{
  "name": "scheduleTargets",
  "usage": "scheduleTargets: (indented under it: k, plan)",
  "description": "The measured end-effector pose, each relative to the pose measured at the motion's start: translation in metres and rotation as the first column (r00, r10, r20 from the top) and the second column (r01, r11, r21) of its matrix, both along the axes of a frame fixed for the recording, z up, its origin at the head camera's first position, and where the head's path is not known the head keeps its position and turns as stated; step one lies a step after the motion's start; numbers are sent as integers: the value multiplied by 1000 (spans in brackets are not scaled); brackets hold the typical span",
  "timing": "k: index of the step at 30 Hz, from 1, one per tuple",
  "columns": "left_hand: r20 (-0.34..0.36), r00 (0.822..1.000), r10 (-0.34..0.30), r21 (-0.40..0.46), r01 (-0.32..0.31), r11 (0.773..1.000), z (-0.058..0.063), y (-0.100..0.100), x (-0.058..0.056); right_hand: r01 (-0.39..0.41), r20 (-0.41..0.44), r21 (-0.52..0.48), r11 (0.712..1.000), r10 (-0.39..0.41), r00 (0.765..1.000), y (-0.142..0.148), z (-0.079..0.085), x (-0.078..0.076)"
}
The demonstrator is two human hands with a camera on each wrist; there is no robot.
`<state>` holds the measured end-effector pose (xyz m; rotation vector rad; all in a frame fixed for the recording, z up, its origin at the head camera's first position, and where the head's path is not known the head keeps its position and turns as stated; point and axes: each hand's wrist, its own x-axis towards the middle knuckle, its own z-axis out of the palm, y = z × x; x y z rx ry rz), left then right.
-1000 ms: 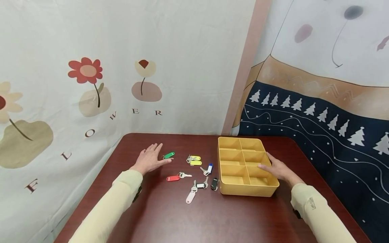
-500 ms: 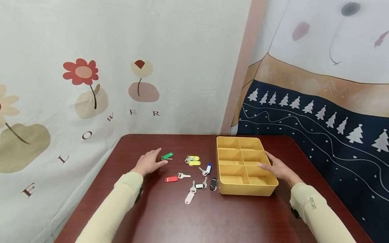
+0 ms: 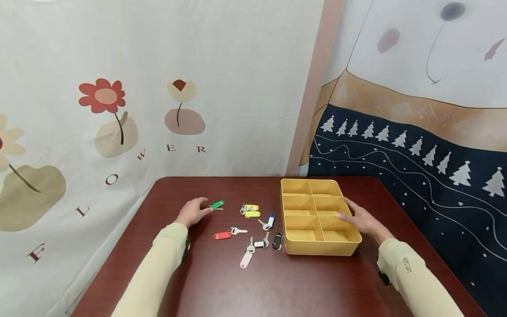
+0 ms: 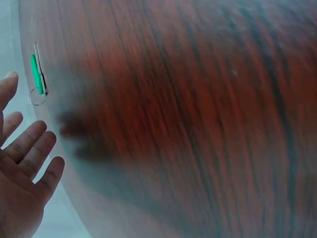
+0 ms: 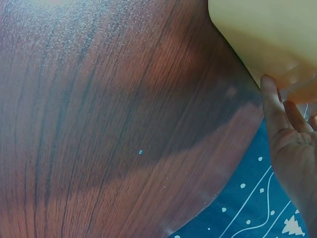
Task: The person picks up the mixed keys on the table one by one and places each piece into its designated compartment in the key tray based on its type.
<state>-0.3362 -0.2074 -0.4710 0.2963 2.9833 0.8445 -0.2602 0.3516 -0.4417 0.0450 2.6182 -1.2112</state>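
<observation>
A green key tag [image 3: 217,204] with a key and ring lies at the left back of the table. My left hand [image 3: 192,212] is right beside it, thumb and fingers loosely bent; the left wrist view shows the fingers spread and a gap between them and the ring. On the right, my right hand [image 3: 364,220] holds the side of a yellow divided box [image 3: 322,248], thumb over the rim and fingers along the outer wall. The right wrist view shows fingertips [image 5: 269,82] against that wall. The box's compartments hold nothing.
Between left hand and box lie other tagged keys: a red tag [image 3: 222,236], two yellow tags [image 3: 251,214], a blue tag [image 3: 271,221], a black tag [image 3: 277,240] close by the box, and two whitish tags [image 3: 246,259]. Printed cloth [image 3: 245,88] hangs behind the dark red table [image 3: 237,290].
My left hand's outstretched fingers have drawn in and bent beside the green key tag. The right hand stays on the box. The head view has shifted slightly.
</observation>
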Motion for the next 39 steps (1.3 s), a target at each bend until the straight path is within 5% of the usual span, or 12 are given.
scheduleTargets:
  k: [7, 20, 39]
  plan:
    - [7, 999, 42, 72, -42, 996, -6, -1, -4, 4, -15, -1, 1000, -4, 1000, 1, 0, 1]
    - [-39, 993, 111, 38, -110, 993, -13, 1, -10, 4, -25, 1, 1000, -4, 1000, 1, -2, 2]
    - [-91, 992, 92, 71, -86, 994, -13, 1, -9, 8, -10, -20, 1000, -8, 1000, -1, 1, 3]
